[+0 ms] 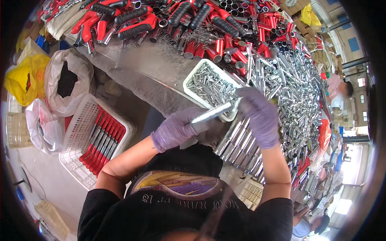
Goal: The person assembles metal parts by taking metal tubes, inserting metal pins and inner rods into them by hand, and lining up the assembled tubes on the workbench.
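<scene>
My left hand, in a purple glove, is closed round a silver metal tube that points up to the right. My right hand, gloved alike, has its fingers curled together just beyond the tube's far end. Whatever is in those fingers is too small or hidden to name. Beneath them a white tray holds many small metal pins; the right hand covers its right corner. Several assembled silver tubes lie side by side in a row below my hands.
Loose metal parts are heaped on the right of the bench. Red and black handles and red sleeves pile up at the back. At left stand a white crate of red-handled tools and a white sack. Other people sit far right.
</scene>
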Motion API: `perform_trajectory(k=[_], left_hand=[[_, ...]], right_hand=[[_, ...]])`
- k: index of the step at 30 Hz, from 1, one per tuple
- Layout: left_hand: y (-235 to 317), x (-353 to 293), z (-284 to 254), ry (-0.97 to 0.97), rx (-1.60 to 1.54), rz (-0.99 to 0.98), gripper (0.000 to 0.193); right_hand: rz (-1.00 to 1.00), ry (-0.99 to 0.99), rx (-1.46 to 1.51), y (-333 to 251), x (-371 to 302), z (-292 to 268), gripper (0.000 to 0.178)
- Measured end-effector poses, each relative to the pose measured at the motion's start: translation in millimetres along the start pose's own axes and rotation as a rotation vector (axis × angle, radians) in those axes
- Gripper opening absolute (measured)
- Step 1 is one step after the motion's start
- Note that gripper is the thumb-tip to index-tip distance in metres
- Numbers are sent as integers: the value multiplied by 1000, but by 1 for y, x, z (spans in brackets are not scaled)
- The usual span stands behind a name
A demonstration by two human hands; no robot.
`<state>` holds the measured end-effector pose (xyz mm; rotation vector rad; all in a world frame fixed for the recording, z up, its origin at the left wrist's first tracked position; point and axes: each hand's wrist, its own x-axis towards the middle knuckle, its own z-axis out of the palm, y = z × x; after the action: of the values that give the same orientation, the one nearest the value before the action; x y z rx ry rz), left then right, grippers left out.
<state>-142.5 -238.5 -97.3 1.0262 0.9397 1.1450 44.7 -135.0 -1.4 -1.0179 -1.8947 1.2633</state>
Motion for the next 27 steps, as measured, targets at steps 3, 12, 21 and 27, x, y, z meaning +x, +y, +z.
perform_trajectory(k=[3, 12, 21, 27], left_hand=[[1, 10, 7, 10, -70, 39, 47], [-20, 45, -27, 189, 587, 371, 41], [-33, 47, -38, 140, 280, 413, 34], [-27, 43, -36, 184, 237, 377, 31]], right_hand=[[-10, -218, -18, 11, 2, 3, 23], [-118, 227, -1140, 95, 212, -103, 34], [296, 320, -1182, 118, 354, -113, 36], [408, 318, -344, 100, 300, -125, 30]])
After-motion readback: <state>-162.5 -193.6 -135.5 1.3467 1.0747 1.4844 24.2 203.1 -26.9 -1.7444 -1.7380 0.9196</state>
